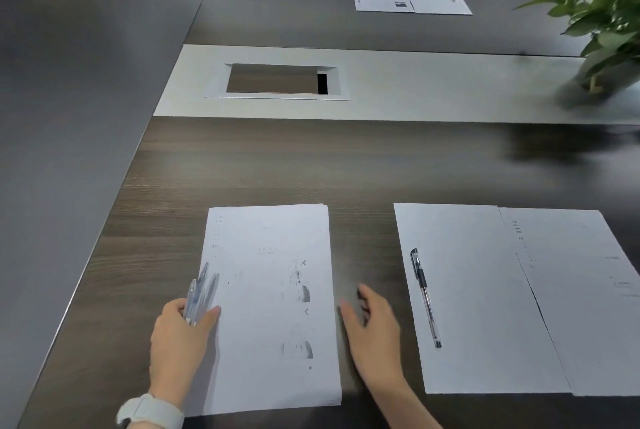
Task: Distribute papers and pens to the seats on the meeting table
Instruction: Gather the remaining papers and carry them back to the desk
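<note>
A: While the left hand (183, 328) gripped a bunch of pens (199, 293) at the paper stack (273, 307) edge, where was the right hand (374, 328)?
B: Beside the stack, on the table (277, 165), fingers loosely spread, holding nothing. Two sheets (485, 297) lay to the right with one pen (425, 297) on top.

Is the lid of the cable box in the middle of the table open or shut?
Open. The cable box in the table's light centre strip shows a recessed brown bottom and a dark slot at its right end; no lid covers it.
</note>
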The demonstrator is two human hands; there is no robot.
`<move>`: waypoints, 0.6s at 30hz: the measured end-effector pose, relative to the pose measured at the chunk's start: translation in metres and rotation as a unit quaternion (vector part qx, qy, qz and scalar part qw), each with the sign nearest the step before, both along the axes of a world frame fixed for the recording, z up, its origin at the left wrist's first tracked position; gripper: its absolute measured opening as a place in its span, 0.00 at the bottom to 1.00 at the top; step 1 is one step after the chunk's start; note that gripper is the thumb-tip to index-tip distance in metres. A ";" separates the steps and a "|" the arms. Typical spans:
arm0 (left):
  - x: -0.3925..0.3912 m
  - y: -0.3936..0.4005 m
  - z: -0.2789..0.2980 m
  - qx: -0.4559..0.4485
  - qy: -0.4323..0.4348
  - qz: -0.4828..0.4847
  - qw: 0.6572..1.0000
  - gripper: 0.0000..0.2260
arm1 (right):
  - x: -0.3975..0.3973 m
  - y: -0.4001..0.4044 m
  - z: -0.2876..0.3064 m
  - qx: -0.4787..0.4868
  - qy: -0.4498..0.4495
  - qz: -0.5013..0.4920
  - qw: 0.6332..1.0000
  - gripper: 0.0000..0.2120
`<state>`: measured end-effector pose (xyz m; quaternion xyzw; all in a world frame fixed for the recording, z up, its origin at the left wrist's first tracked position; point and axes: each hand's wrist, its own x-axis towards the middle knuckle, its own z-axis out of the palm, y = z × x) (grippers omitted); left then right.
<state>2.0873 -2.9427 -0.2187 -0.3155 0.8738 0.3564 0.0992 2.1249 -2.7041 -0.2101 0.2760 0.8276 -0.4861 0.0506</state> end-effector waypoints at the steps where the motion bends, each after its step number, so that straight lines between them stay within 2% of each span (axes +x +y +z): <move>1: -0.002 0.000 0.001 0.013 -0.012 0.004 1.000 0.18 | -0.001 -0.010 0.000 -0.023 -0.020 0.003 1.000 0.24; 6: -0.009 -0.005 0.001 0.030 -0.052 -0.029 0.998 0.15 | -0.014 -0.031 0.004 -0.054 -0.084 -0.008 0.995 0.29; 10: -0.009 -0.002 0.002 0.059 -0.047 -0.055 0.996 0.12 | -0.026 -0.033 0.000 -0.044 -0.134 -0.019 0.990 0.26; 12: -0.006 0.000 0.000 0.056 -0.034 -0.067 0.996 0.13 | -0.032 -0.037 0.003 -0.015 -0.169 -0.005 0.986 0.23; 14: -0.002 0.002 -0.001 0.045 -0.016 -0.075 0.996 0.13 | -0.036 -0.041 0.008 0.036 -0.205 0.023 0.978 0.25; 16: 0.001 0.002 0.000 0.053 -0.008 -0.067 0.996 0.13 | -0.036 -0.043 0.010 0.039 -0.191 0.024 0.981 0.24; 18: 0.003 -0.001 0.002 0.079 -0.006 -0.048 0.996 0.14 | -0.032 -0.042 0.011 -0.034 -0.140 -0.017 0.989 0.18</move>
